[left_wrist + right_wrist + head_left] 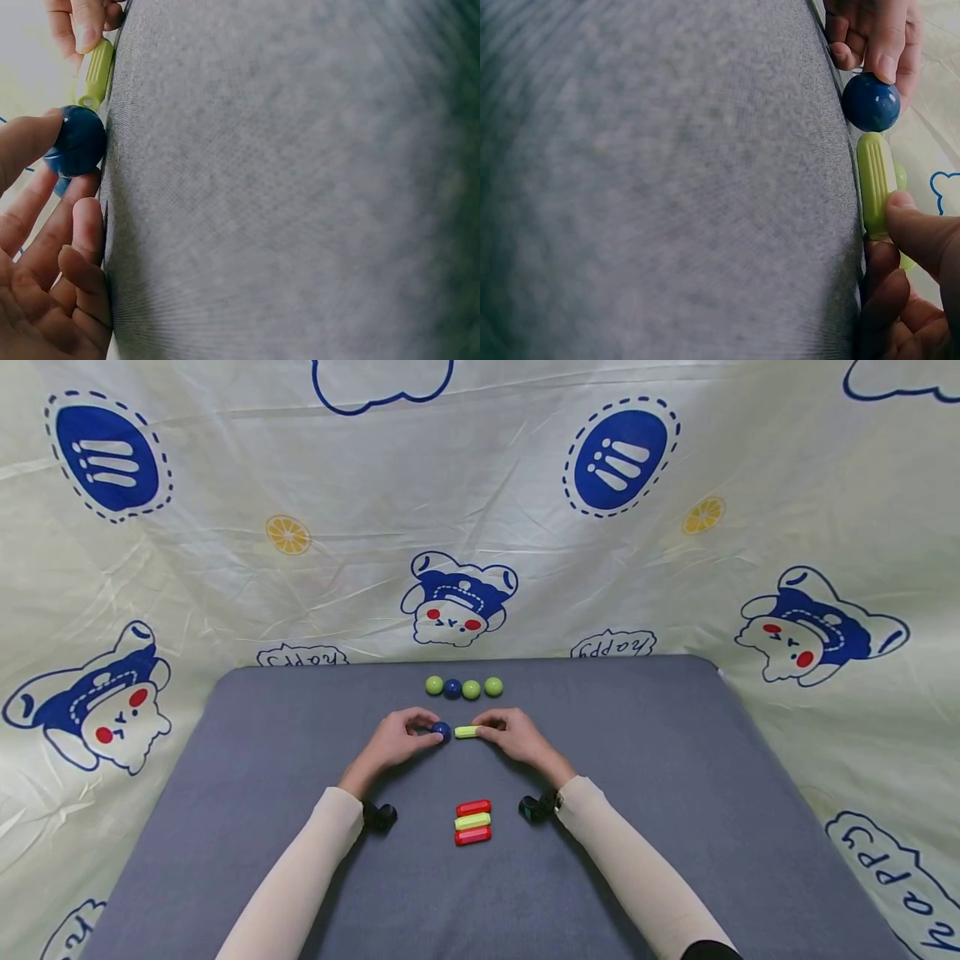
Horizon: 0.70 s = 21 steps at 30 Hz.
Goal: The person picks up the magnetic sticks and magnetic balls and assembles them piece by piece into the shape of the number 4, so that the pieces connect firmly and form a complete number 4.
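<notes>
Near the middle of the table, my left hand (402, 737) pinches a shiny blue ball (442, 731) between thumb and fingers. Just to its right, my right hand (519, 737) pinches the right end of a ribbed yellow-green stick (466, 732), a short rod with a small hole in its end. Stick and ball lie in line, the stick's free end pointing at the ball. Seen from the right wrist, the ball (871, 102) sits right at the tip of the stick (876, 184). Both stay low at the cloth surface.
Behind the hands, a row holds a green ball (434, 686), a dark blue ball (452, 689) and two more green balls (471, 690). Nearer the person lie a red stick (473, 808), a yellow-green stick (472, 821) and another red stick (472, 836), side by side on the grey tablecloth (637, 860).
</notes>
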Motion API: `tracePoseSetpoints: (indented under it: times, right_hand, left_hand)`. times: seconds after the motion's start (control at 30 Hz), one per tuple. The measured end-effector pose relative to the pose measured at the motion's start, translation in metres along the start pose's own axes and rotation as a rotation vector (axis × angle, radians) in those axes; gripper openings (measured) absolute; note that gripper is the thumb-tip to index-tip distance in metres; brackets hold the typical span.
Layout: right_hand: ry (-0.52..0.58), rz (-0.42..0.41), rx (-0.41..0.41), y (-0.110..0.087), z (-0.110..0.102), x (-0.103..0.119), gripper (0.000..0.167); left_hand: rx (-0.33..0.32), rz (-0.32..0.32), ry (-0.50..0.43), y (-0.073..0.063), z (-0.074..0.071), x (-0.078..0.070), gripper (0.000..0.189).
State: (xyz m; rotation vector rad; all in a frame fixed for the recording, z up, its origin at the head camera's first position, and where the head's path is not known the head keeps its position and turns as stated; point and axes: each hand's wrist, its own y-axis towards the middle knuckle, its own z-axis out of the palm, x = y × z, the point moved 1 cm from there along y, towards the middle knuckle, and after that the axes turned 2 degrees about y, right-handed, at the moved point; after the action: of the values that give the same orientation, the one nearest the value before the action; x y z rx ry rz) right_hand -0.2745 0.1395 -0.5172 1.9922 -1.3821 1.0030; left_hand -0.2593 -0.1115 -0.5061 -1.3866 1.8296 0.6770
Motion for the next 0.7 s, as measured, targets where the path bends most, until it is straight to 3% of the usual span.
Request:
tracePoseSetpoints:
  times: [0.4,0.7]
  right_hand:
    - [0.018,-0.005,0.004,0.0000,0.0013,-0.0011,0.019]
    - [0.020,-0.015,0.000,-0.0011,0.0017,-0.0022,0.019]
  left_hand:
    - [0.015,0.028,0.025,0.0007,0.0011,-0.0016,0.031]
    - [0.017,0.013,0.026,0.0001,0.0019,-0.0023,0.031]
